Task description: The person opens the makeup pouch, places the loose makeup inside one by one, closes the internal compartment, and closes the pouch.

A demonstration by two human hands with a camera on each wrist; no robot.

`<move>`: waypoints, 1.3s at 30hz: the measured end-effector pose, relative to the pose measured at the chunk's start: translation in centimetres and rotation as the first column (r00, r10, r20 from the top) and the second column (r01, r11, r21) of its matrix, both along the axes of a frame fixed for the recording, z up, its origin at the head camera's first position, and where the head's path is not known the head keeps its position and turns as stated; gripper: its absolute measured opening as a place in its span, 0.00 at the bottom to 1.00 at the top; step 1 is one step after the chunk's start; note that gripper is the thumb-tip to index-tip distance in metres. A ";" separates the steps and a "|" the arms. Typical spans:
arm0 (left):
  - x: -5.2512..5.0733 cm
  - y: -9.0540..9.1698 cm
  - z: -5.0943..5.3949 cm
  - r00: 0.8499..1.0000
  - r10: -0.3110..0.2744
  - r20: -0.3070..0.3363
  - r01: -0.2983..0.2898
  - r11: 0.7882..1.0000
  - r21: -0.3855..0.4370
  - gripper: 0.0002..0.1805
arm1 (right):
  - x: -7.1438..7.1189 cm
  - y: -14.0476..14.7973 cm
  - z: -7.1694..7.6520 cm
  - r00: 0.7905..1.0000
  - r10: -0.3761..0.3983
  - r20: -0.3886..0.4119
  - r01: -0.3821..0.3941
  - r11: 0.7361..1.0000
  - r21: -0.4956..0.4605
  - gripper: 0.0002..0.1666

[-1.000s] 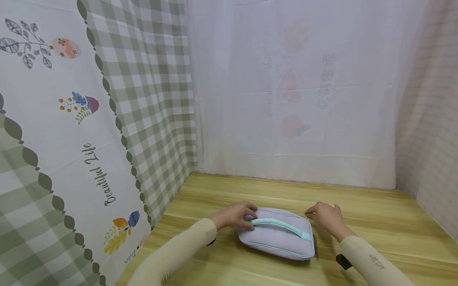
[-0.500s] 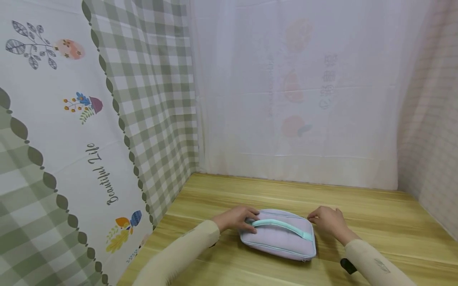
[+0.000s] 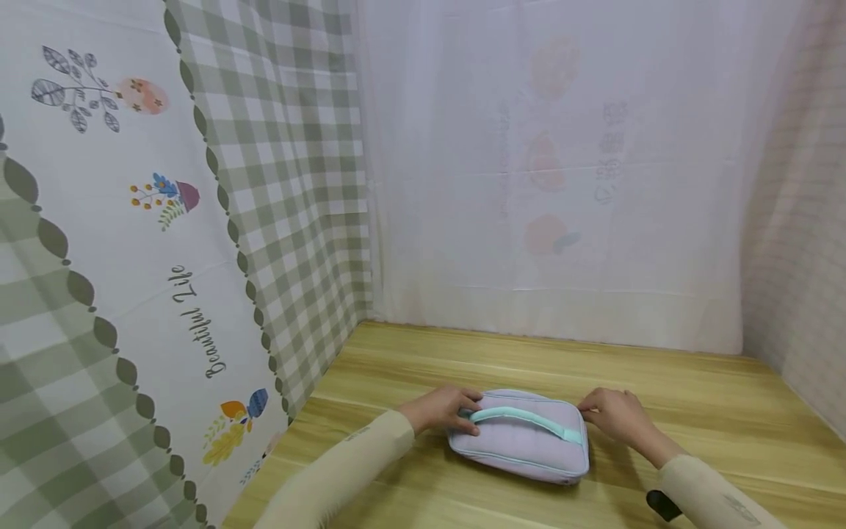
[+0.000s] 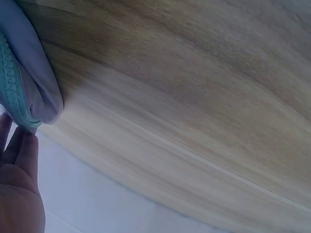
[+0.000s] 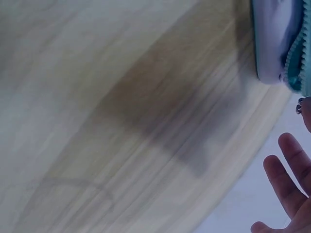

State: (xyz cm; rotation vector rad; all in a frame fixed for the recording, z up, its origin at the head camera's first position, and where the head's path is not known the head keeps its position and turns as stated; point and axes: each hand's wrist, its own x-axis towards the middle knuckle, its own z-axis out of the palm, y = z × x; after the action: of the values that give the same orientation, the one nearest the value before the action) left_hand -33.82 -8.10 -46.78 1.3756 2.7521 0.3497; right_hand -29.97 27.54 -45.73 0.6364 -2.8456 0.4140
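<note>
A lilac zippered bag (image 3: 515, 447) with a teal carry handle (image 3: 529, 418) lies flat on the table. My left hand (image 3: 439, 410) grips its left end, the fingers curled over the edge beside the handle. At the far right corner, my right hand (image 3: 620, 419) pinches the small metal zipper pull (image 5: 299, 106) between thumb and finger. Its other fingers are spread apart in the right wrist view. Close to that pull, the teal zipper (image 5: 294, 63) shows its teeth parted. The left wrist view also shows teal zipper teeth (image 4: 12, 80) along the bag's side. Its contents are hidden.
The wood-grain table (image 3: 396, 485) spreads around the bag. A green checked curtain (image 3: 277, 184) with printed plants hangs on the left, a white printed curtain (image 3: 449, 220) at the back and a pale one (image 3: 793, 257) on the right.
The right hand has slid slightly around the far right corner toward the bag's right side. The left hand keeps its hold. The whole head view has shifted a little to the right.
</note>
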 end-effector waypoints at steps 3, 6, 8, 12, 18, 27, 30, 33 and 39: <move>0.0 0.3 0.0 1.000 0.004 -0.005 -0.004 1.000 -0.018 0.21 | 0.5 0.7 -0.1 0.999 0.019 -0.029 -0.019 1.000 0.001 0.04; 0.1 0.4 0.0 1.000 0.011 -0.006 -0.011 0.999 -0.031 0.20 | 1.0 1.5 -0.1 0.997 0.044 -0.063 -0.044 0.999 -0.004 0.02; 0.0 0.4 0.0 1.000 0.014 -0.015 -0.015 0.999 -0.039 0.20 | 1.2 1.9 -0.1 0.995 0.062 -0.078 -0.062 0.998 -0.007 0.02; 0.0 0.3 0.0 0.999 0.015 -0.030 -0.017 0.999 -0.044 0.18 | 1.9 2.4 -0.2 0.991 0.094 -0.091 -0.095 0.995 -0.013 0.02; 0.0 0.3 -0.2 0.999 0.034 -0.015 -0.034 0.999 -0.035 0.18 | 3.3 2.6 -0.4 0.976 0.137 -0.172 -0.141 0.990 -0.008 0.03; 0.1 0.6 -0.1 0.998 0.055 -0.015 -0.056 0.997 -0.061 0.18 | 5.1 2.1 -0.5 0.982 0.076 -0.175 -0.083 0.996 -0.038 0.04; 0.4 0.7 0.1 0.998 0.063 -0.012 -0.063 0.996 -0.069 0.19 | 5.6 1.8 -0.6 0.987 0.038 -0.154 -0.045 0.998 -0.043 0.04; 0.6 0.8 0.3 0.998 0.069 -0.008 -0.069 0.995 -0.077 0.19 | 6.1 1.7 -0.8 0.984 0.038 -0.176 -0.049 0.997 -0.059 0.05; 0.8 0.9 0.3 0.995 0.098 0.002 -0.097 0.991 -0.090 0.19 | 6.7 1.9 -1.0 0.975 0.069 -0.209 -0.089 0.992 -0.086 0.05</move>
State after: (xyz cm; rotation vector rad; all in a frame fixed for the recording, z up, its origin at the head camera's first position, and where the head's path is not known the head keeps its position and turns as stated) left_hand -33.04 -7.15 -46.50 1.2205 2.7989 0.2310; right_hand -23.23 29.42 -46.75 0.7308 -2.5950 0.4641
